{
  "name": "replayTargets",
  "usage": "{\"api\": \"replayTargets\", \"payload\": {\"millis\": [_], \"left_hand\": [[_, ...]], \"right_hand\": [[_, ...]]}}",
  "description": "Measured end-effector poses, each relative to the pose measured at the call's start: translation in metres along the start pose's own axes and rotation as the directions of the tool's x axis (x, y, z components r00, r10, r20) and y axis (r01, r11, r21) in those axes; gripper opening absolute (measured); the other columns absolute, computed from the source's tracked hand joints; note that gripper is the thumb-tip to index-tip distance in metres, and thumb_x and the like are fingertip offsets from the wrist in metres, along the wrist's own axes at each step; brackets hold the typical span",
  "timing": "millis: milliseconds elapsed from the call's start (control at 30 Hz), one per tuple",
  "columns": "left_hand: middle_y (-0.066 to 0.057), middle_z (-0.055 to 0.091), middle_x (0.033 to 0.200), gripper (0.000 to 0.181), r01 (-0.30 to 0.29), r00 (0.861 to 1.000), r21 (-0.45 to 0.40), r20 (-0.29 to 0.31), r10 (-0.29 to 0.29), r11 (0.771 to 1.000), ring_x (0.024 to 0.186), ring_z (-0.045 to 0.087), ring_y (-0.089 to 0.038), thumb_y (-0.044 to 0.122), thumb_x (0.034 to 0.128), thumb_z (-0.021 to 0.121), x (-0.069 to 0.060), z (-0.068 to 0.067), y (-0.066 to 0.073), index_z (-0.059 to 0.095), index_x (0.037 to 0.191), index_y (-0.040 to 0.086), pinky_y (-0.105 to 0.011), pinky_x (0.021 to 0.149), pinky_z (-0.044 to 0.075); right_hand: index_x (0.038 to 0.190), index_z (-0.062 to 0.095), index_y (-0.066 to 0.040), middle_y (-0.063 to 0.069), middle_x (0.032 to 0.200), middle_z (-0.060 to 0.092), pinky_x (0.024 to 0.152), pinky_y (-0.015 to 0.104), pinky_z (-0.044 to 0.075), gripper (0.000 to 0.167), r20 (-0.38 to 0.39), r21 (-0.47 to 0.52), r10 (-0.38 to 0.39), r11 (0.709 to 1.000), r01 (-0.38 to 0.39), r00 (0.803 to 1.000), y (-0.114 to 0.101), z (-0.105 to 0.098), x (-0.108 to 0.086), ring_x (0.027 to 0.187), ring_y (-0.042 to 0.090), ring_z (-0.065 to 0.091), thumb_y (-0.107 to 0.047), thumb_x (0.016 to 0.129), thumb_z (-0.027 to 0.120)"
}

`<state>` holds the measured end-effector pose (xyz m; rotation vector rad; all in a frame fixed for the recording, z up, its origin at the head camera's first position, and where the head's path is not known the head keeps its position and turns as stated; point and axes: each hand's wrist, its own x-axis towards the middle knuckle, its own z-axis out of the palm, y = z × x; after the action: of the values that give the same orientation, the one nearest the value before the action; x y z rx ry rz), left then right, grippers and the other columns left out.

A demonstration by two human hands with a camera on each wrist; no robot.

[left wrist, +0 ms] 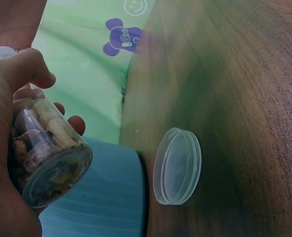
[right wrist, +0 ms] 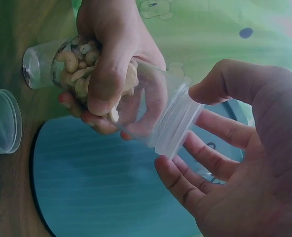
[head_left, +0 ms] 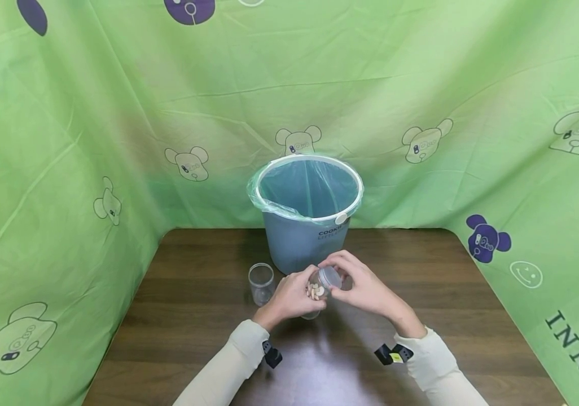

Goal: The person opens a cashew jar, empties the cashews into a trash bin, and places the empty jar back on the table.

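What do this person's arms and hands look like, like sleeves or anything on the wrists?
Both arms wear long off-white sleeves. A small black device sits near each wrist; the right-hand one shows a yellow patch. The left hand and right hand are bare, without gloves.

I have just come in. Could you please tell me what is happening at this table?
A person's left grip holds a tilted jar of nuts; the right grip holds the lid at the jar's mouth. Below, a loose lid lies on the table. An open jar stands nearby, and a bin stands behind.
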<state>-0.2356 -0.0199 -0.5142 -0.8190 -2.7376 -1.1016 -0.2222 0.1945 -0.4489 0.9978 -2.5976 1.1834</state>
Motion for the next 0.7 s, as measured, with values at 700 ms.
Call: {"api": "replayTargets", "payload": {"millis": [700], "left_hand": [[0.006,0.071,0.089,0.047,0.009,1.0,-0.014,0.0,-0.009,1.0,0.07,0.059,-0.002,0.03,0.077,0.085,-0.0004,-0.0024,-0.0013,0.063,0.117,0.021,-0.02,0.06,0.046]], "right_hand": [[0.135,0.066,-0.006,0.01,0.134,0.062,0.082,0.038,0.063,0.039,-0.005,0.048,0.021,0.999,-0.02,1.0,-0.0001,-0.0025,0.0024,0.106,0.023,0.067,-0.01,0.097,0.076]]}}
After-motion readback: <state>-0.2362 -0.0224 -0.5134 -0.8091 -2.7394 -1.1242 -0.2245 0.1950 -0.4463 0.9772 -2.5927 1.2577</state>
